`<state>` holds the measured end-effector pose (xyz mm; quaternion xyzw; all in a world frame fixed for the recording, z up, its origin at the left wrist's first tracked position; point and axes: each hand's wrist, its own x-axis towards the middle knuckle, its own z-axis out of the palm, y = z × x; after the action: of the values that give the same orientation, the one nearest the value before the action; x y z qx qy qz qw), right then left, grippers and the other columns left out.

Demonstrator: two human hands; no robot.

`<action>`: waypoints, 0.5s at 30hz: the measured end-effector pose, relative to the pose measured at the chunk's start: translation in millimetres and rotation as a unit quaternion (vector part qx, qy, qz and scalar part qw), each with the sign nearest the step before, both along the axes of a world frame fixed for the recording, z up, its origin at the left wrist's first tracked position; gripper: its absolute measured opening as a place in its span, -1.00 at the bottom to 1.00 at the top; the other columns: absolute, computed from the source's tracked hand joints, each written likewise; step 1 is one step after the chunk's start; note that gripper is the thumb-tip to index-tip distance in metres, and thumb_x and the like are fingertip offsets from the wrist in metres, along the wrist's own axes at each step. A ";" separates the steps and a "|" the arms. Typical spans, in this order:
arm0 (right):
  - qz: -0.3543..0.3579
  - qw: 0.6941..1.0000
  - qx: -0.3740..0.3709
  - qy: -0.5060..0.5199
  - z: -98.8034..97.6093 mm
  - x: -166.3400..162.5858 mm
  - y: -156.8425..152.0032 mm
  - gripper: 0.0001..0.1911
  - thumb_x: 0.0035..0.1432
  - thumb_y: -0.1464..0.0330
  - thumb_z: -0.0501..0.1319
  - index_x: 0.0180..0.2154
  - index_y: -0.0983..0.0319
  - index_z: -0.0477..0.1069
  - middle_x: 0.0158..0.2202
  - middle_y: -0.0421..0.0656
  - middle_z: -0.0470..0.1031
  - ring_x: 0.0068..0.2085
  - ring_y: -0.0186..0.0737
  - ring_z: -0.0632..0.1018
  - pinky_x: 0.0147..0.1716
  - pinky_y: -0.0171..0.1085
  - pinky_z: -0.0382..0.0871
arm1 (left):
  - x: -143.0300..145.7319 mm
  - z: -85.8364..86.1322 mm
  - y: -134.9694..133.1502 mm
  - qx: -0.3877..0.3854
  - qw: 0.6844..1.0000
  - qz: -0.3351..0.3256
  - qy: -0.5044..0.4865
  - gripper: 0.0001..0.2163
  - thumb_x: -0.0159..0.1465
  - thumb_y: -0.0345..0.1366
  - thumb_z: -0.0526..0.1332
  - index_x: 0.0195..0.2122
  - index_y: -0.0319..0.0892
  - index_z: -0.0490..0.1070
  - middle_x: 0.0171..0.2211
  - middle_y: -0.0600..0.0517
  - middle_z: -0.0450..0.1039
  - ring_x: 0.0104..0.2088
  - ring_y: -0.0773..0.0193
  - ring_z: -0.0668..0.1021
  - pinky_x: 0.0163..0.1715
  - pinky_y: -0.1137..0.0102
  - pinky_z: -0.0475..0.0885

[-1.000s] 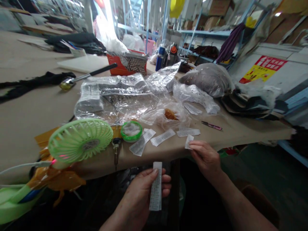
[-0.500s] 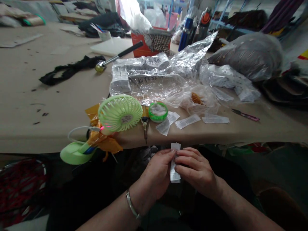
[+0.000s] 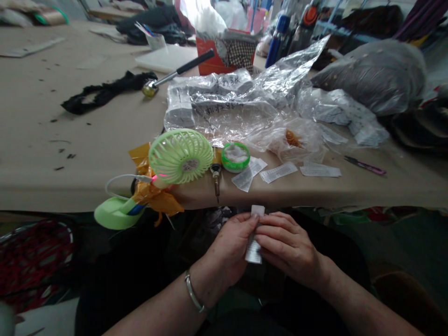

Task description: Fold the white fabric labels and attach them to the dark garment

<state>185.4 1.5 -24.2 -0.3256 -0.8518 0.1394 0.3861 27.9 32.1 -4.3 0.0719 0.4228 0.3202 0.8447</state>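
Observation:
Just off the table's front edge, my left hand (image 3: 229,249) is closed on a narrow strip of printed white labels (image 3: 254,251), the thumb pressing its upper part. From the other side my right hand (image 3: 292,249) has its fingers closed against the strip's right edge. Whether it is one label or a small stack I cannot tell. Beyond the hands lie more loose printed labels (image 3: 279,172) on the table. A green round tub with white fluff (image 3: 235,157) and a pointed tool (image 3: 216,182) with a metal tip are to their left.
A green fan (image 3: 181,156) is taped at the table edge (image 3: 115,191). Behind the labels are clear plastic bags (image 3: 238,119) with paper bundles. Pink-handled thread snips (image 3: 366,165) lie to the right, a hammer-like tool (image 3: 178,72) and black cloth (image 3: 108,91) farther back.
The view has shifted slightly, moving the table things right and up. The label strip is now more tilted, its lower end swung left. Both hands keep their hold.

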 end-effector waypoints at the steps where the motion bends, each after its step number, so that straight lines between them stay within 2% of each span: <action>1: -0.013 0.999 -0.022 0.038 0.7 1.5 -1.2 -0.70 0.17 0.46 0.25 -0.04 0.29 0.39 -0.11 -0.03 0.53 0.04 -0.09 0.47 0.05 -0.05 0.36 | -1.6 1.7 0.0 0.006 1.000 -0.012 0.009 -0.84 0.13 -0.34 0.33 -0.35 -0.36 0.46 -0.48 -0.03 0.45 -0.54 0.40 0.48 -0.55 0.55 0.35; 3: -0.069 0.983 -0.110 0.132 0.4 5.9 -1.4 -0.66 0.16 0.41 0.27 0.00 0.23 0.38 -0.06 -0.03 0.49 0.04 -0.09 0.46 0.03 -0.08 0.39 | -5.0 6.3 0.0 0.014 0.998 -0.057 0.030 -0.83 0.23 -0.30 0.24 -0.29 -0.35 0.45 -0.50 -0.03 0.45 -0.56 0.36 0.50 -0.55 0.51 0.39; 5: -0.109 0.931 -0.260 0.232 -2.5 10.5 2.2 -0.69 0.17 0.36 0.26 -0.02 0.15 0.40 -0.09 -0.09 0.49 -0.02 -0.16 0.50 -0.01 -0.17 0.42 | -7.9 10.9 -0.7 0.016 0.993 -0.109 0.043 -0.80 0.29 -0.26 0.17 -0.23 -0.33 0.42 -0.53 -0.01 0.43 -0.57 0.32 0.51 -0.56 0.48 0.41; 7: -0.073 0.841 -0.433 0.316 -7.2 13.2 9.2 -0.66 0.13 0.31 0.30 -0.02 0.10 0.42 -0.13 -0.14 0.52 -0.10 -0.24 0.55 -0.09 -0.27 0.46 | -9.7 14.1 -2.6 0.017 0.988 -0.146 0.040 -0.79 0.30 -0.22 0.16 -0.21 -0.29 0.40 -0.54 0.01 0.41 -0.56 0.32 0.52 -0.57 0.50 0.40; 9: 0.025 0.741 -0.557 0.375 -12.4 13.1 17.0 -0.55 0.03 0.29 0.38 0.00 0.10 0.43 -0.14 -0.17 0.53 -0.15 -0.29 0.56 -0.15 -0.33 0.46 | -10.8 15.3 -5.4 0.024 0.985 -0.171 0.030 -0.78 0.29 -0.18 0.17 -0.25 -0.28 0.39 -0.52 0.02 0.41 -0.57 0.35 0.50 -0.59 0.53 0.37; 10: 0.069 0.701 -0.592 0.392 -14.7 12.0 20.4 -0.53 0.00 0.30 0.40 -0.01 0.12 0.45 -0.13 -0.17 0.53 -0.17 -0.31 0.56 -0.16 -0.36 0.45 | -11.2 15.4 -6.9 0.029 0.983 -0.181 0.026 -0.77 0.28 -0.16 0.18 -0.28 -0.27 0.38 -0.51 0.02 0.41 -0.59 0.37 0.49 -0.60 0.54 0.36; 12: 0.129 0.655 -0.623 0.407 -18.5 8.8 25.1 -0.55 -0.04 0.33 0.41 -0.05 0.15 0.48 -0.15 -0.18 0.54 -0.20 -0.36 0.55 -0.18 -0.40 0.42 | -11.9 14.8 -9.3 0.036 0.980 -0.193 0.021 -0.75 0.26 -0.14 0.19 -0.33 -0.28 0.38 -0.50 0.02 0.41 -0.61 0.40 0.47 -0.61 0.55 0.34; 15: 0.165 0.634 -0.631 0.416 -22.4 3.7 27.3 -0.59 -0.08 0.34 0.43 -0.11 0.19 0.52 -0.15 -0.16 0.52 -0.17 -0.32 0.54 -0.12 -0.36 0.41 | -13.3 13.6 -10.6 0.044 0.977 -0.205 0.023 -0.72 0.24 -0.11 0.21 -0.38 -0.29 0.39 -0.52 0.00 0.41 -0.63 0.42 0.45 -0.63 0.56 0.30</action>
<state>189.2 28.9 -46.6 -0.2512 -0.3453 0.8250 0.3702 14.6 21.5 9.3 0.2017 0.4042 0.1566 0.8783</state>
